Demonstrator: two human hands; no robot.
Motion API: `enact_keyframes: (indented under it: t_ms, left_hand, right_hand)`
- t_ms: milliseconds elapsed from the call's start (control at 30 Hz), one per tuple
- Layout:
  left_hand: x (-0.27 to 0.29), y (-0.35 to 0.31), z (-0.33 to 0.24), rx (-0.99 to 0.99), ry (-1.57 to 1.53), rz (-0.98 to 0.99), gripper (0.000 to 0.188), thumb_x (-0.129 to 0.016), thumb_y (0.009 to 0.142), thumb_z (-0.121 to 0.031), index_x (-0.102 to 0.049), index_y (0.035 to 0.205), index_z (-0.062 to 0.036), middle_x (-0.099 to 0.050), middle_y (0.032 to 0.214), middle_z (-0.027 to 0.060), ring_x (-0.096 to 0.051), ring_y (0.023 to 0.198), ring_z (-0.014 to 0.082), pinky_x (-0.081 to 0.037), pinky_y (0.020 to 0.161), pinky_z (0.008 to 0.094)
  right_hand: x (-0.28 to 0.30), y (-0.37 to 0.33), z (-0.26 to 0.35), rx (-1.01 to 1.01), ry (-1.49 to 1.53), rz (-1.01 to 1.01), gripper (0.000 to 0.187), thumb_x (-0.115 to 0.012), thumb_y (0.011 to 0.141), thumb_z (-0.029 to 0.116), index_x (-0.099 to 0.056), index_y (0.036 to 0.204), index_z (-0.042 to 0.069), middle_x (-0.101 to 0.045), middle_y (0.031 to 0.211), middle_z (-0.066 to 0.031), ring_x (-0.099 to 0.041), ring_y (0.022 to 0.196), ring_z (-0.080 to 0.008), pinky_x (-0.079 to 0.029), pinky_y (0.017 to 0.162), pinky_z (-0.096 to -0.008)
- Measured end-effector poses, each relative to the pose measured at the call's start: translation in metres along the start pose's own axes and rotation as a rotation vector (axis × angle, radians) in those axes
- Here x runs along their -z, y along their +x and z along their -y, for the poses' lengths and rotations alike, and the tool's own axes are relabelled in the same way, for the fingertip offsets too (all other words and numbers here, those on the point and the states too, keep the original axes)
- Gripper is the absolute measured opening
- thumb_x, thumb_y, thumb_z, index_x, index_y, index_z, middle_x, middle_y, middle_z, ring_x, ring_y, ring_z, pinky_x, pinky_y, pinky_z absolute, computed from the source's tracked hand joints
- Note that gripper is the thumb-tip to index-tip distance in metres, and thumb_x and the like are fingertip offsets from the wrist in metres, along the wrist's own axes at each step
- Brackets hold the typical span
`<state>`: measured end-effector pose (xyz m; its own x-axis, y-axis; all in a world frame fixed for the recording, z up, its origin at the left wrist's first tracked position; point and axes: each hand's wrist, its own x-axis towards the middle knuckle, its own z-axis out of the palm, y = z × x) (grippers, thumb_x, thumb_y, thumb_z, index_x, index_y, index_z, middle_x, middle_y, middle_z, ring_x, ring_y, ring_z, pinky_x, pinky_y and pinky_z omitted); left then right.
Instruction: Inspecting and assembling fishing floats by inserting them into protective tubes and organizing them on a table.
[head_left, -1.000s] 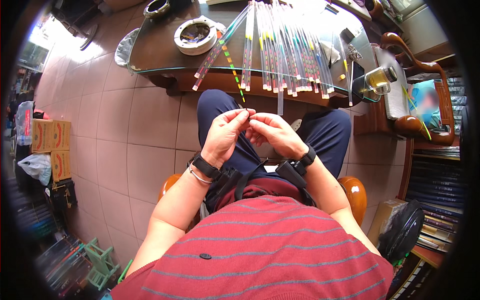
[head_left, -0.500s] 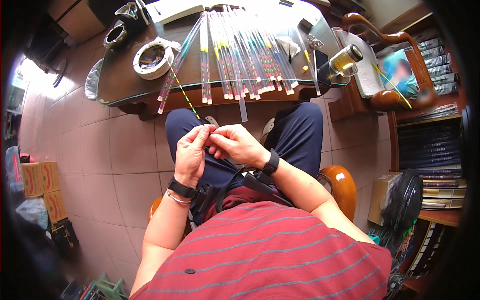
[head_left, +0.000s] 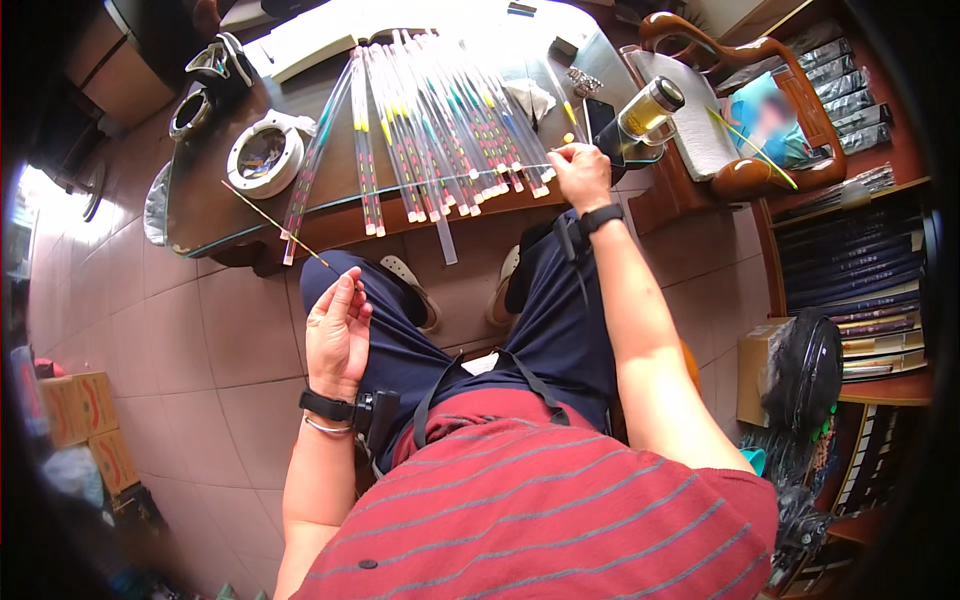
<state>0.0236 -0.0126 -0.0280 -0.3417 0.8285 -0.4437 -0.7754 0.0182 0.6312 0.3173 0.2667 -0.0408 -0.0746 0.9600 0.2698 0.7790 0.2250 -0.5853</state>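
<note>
A dark glass-topped table [head_left: 210, 200] is seen from above, with a fan of long clear plastic tubes [head_left: 440, 120] spread across it and a round white tape roll [head_left: 264, 158] near its left end. A brass-coloured jar [head_left: 650, 108] stands at the right end. Half a second ago both hands were held together over the lap; now they have been drawn well apart. The right hand [head_left: 580, 175] has been stretched out to the table's front edge, its fingers pinched shut, though on what cannot be told. The left hand [head_left: 338, 335] is kept low over the left thigh, its fingertips closed on the lower end of a thin yellow-tipped stick [head_left: 285, 230], which slants up to the left towards the tape roll.
</note>
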Motion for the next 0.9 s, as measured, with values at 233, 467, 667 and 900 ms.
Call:
enact_keyframes:
  t_ms: [233,467,667,900]
  left_hand:
    - [0.007,0.003,0.009,0.026,0.05,-0.002,0.021,-0.065,0.092,-0.015,-0.068,0.108,-0.0018,-0.066,0.088,0.001,-0.058,0.077,0.0086,-0.049,0.068,0.0218]
    - [0.01,0.008,0.011,0.054,0.056,-0.021,0.021,-0.064,0.092,-0.013,-0.067,0.11,-0.002,-0.066,0.088,0.0017,-0.058,0.077,0.0087,-0.048,0.067,0.0216]
    - [0.009,0.009,0.009,0.054,0.037,-0.008,0.02,-0.063,0.093,-0.011,-0.067,0.109,-0.0013,-0.067,0.09,0.0029,-0.059,0.077,0.0079,-0.048,0.067,0.0206]
    - [0.009,0.007,0.008,0.051,0.048,-0.017,0.019,-0.063,0.093,-0.009,-0.067,0.11,-0.0017,-0.067,0.092,0.0035,-0.06,0.079,0.0081,-0.049,0.069,0.0204]
  right_hand:
    - [-0.029,0.04,-0.054,0.042,-0.442,0.084,0.02,-0.068,0.083,0.03,-0.07,0.087,0.01,-0.07,0.092,-0.012,-0.069,0.086,-0.0308,-0.055,0.078,-0.0411]
    - [-0.035,0.057,-0.048,0.043,-0.471,0.107,0.02,-0.068,0.084,0.029,-0.07,0.088,0.01,-0.07,0.091,-0.0133,-0.069,0.087,-0.0307,-0.055,0.078,-0.0395]
    - [-0.035,0.062,-0.054,0.008,-0.404,0.101,0.022,-0.07,0.082,0.031,-0.071,0.089,0.01,-0.07,0.091,-0.0126,-0.069,0.086,-0.0306,-0.055,0.078,-0.0401]
    - [-0.044,0.086,-0.03,0.009,-0.152,0.015,0.029,-0.068,0.08,0.034,-0.073,0.085,0.006,-0.07,0.084,-0.0141,-0.069,0.08,-0.0281,-0.053,0.076,-0.0374]
